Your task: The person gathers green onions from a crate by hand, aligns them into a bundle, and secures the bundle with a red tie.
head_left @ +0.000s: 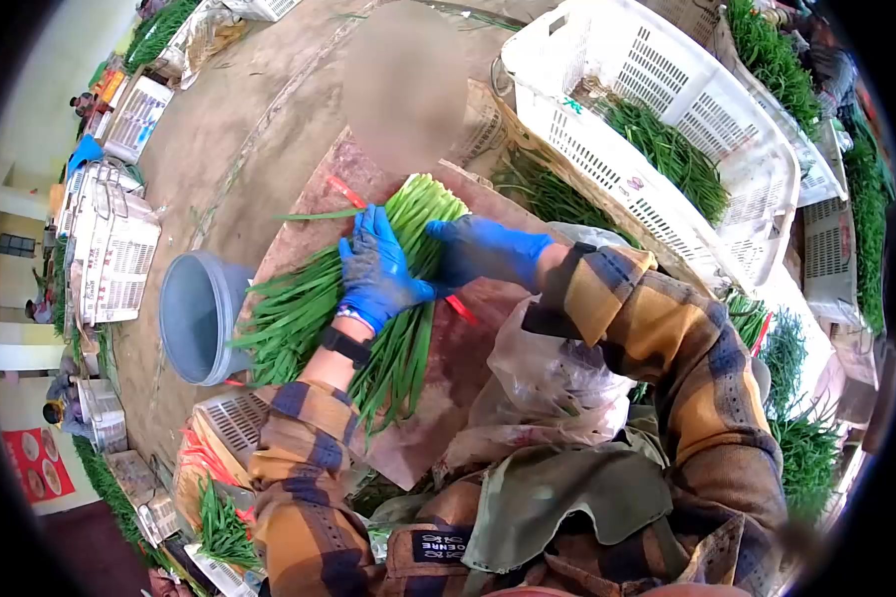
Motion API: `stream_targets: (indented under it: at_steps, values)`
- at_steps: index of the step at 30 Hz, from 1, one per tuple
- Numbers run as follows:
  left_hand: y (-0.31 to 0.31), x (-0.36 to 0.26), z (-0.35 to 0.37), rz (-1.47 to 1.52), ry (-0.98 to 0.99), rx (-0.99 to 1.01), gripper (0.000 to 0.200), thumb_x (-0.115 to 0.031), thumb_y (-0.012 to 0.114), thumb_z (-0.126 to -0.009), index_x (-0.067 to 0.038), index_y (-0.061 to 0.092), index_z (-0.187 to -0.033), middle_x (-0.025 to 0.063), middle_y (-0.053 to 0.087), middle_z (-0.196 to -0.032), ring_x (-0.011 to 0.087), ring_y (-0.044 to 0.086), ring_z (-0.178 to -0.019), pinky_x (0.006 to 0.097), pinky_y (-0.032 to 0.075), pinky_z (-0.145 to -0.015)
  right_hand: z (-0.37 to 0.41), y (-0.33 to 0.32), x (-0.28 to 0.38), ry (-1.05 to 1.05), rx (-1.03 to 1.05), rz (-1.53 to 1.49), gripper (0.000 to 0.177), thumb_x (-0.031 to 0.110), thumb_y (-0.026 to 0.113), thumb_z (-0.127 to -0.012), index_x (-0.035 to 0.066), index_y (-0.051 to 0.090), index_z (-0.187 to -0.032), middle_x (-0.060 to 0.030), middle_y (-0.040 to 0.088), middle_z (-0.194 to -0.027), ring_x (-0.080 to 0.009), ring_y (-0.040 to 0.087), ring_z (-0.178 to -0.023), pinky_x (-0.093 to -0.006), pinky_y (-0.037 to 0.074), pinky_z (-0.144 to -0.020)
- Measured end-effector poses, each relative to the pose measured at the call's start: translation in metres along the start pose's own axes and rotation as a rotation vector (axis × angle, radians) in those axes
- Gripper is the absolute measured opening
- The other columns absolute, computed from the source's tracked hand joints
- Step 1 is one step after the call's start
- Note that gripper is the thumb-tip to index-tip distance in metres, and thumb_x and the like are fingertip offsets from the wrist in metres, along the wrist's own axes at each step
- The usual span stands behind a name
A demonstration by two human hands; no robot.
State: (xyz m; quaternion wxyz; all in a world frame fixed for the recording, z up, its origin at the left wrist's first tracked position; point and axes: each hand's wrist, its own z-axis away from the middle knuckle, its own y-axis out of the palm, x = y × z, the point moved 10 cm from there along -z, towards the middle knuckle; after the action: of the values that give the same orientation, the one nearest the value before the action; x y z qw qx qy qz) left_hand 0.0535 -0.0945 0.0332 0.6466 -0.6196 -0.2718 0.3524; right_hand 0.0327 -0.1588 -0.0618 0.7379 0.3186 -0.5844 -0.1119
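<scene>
A large bunch of garlic chives (423, 204) lies on a reddish board (418, 418), pale cut ends at the top and green leaves fanned toward the lower left. My left hand (378, 264), in a smudged blue glove, rests flat across the bunch with its fingers stretched out. On the other side, my right hand (483, 254), gloved alike, closes against the stems; its fingertips are partly hidden. A red tie strip (461, 309) runs beneath the bunch and shows on both sides. One loose leaf (314, 216) sticks out to the left.
A grey bucket (204, 318) stands left of the board. At the upper right, a white slotted crate (657, 60) holds more chives (667, 149). Crumpled clear plastic (553, 383) lies close to my body. Stacked white crates (114, 249) line the far left.
</scene>
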Motion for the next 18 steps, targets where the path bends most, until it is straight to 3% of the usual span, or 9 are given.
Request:
stream_targets:
  at_steps: [3,5,6,9,10,13,14,15,18]
  values:
    - [0.008,0.006,-0.004,0.055,-0.105,0.081,0.119,-0.049,0.085,-0.047,-0.001,0.023,-0.137,0.0222,0.039,-0.132,0.0359,0.038,-0.124,0.0478,0.031,-0.101,0.054,0.030,0.070,0.316,-0.226,0.468,0.037,0.039,0.053,-0.091,0.004,0.063,-0.098,-0.0123,0.066,-0.084,-0.0257,0.062,-0.070,-0.0379,0.048,-0.065]
    - [0.007,0.008,-0.005,0.050,-0.077,0.026,0.104,-0.040,0.085,-0.049,-0.003,0.031,-0.130,0.0187,0.046,-0.121,0.0340,0.045,-0.114,0.0460,0.038,-0.091,0.067,0.022,0.098,0.493,-0.199,1.140,0.036,0.041,0.055,-0.088,0.007,0.067,-0.087,-0.0096,0.067,-0.073,-0.0241,0.063,-0.062,-0.0356,0.048,-0.059]
    - [0.006,0.008,-0.008,0.034,-0.075,0.050,0.102,-0.039,0.085,-0.050,-0.003,0.032,-0.129,0.0187,0.046,-0.120,0.0341,0.045,-0.113,0.0460,0.039,-0.090,0.061,0.015,0.114,0.248,-0.270,1.623,0.031,0.038,0.059,-0.084,0.010,0.065,-0.074,-0.0114,0.063,-0.067,-0.0255,0.062,-0.061,-0.0385,0.048,-0.056]
    - [0.006,0.007,-0.011,-0.007,-0.023,0.057,0.095,-0.042,0.082,-0.055,-0.003,0.034,-0.127,0.0180,0.046,-0.118,0.0330,0.046,-0.111,0.0456,0.040,-0.087,0.063,0.073,0.164,-0.414,-0.233,1.876,0.025,0.032,0.058,-0.082,0.009,0.061,-0.074,-0.0146,0.060,-0.066,-0.0291,0.063,-0.066,-0.0406,0.049,-0.055]
    - [0.007,0.007,-0.010,-0.026,-0.002,0.025,0.096,-0.043,0.081,-0.055,-0.002,0.034,-0.127,0.0180,0.046,-0.119,0.0328,0.046,-0.112,0.0459,0.040,-0.088,0.060,0.083,0.172,-0.645,-0.254,1.771,0.017,0.025,0.064,-0.076,0.012,0.056,-0.069,-0.0114,0.052,-0.061,-0.0290,0.056,-0.056,-0.0443,0.043,-0.052]
    - [0.016,0.012,-0.006,-0.065,0.000,0.017,0.109,-0.048,0.080,-0.056,-0.001,0.025,-0.137,0.0180,0.041,-0.130,0.0315,0.041,-0.121,0.0490,0.034,-0.096,0.038,0.095,0.164,-0.895,-0.160,1.955,0.011,0.021,0.063,-0.072,0.013,0.056,-0.073,-0.0083,0.052,-0.063,-0.0289,0.056,-0.055,-0.0413,0.044,-0.050]
    - [0.012,0.011,-0.007,-0.006,-0.028,0.065,0.112,-0.048,0.080,-0.056,-0.001,0.022,-0.139,0.0181,0.040,-0.132,0.0314,0.039,-0.123,0.0498,0.032,-0.098,0.020,0.085,0.147,-0.711,-0.127,2.115,0.009,0.020,0.061,-0.071,0.013,0.056,-0.074,-0.0062,0.053,-0.066,-0.0283,0.056,-0.059,-0.0405,0.046,-0.052]
    - [0.013,0.011,-0.006,0.055,-0.057,0.115,0.115,-0.049,0.080,-0.056,-0.001,0.020,-0.141,0.0181,0.039,-0.134,0.0313,0.038,-0.125,0.0506,0.030,-0.100,0.017,0.075,0.143,-0.653,-0.140,2.142,0.008,0.019,0.060,-0.071,0.013,0.056,-0.074,-0.0068,0.053,-0.067,-0.0285,0.057,-0.061,-0.0409,0.046,-0.053]
    - [-0.010,0.003,0.002,0.054,0.003,-0.153,0.113,-0.043,0.084,-0.050,-0.003,0.026,-0.137,0.0197,0.045,-0.126,0.0333,0.045,-0.117,0.0485,0.035,-0.095,0.015,0.063,0.143,-0.551,-0.107,2.081,0.007,0.018,0.059,-0.072,0.013,0.058,-0.076,-0.0099,0.056,-0.073,-0.0297,0.060,-0.068,-0.0424,0.048,-0.059]
